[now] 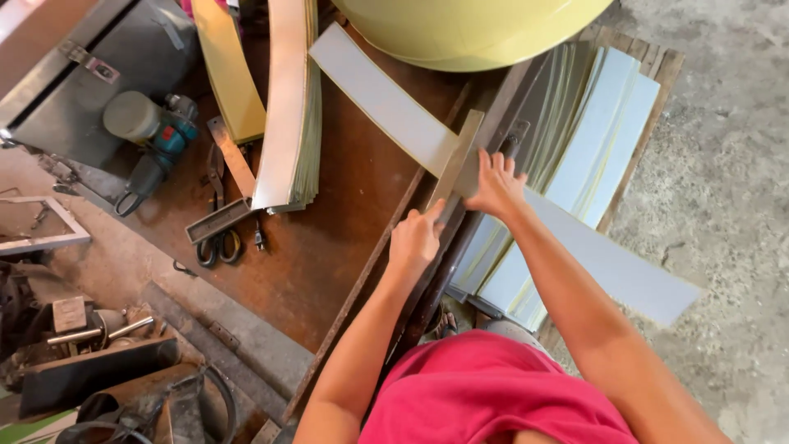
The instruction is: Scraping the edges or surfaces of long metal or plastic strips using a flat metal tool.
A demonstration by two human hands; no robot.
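Head view looks straight down past a pink shirt to both forearms stretched over a rusty desk. Left hand is loosely curled, its forefinger stretched out and pressing on the lower end of a metal square. Right hand lies flat with fingers spread, holding down a long grey strip that runs slantwise across the desk edge and out past the right forearm. Judging by the layout, this strip is being lined up against the square; no cut or mark shows on it. Right of the hands, a pile of pale strips lies flat. Farther off rest a curved bundle of strips, shears, a power tool and a big yellow drum.
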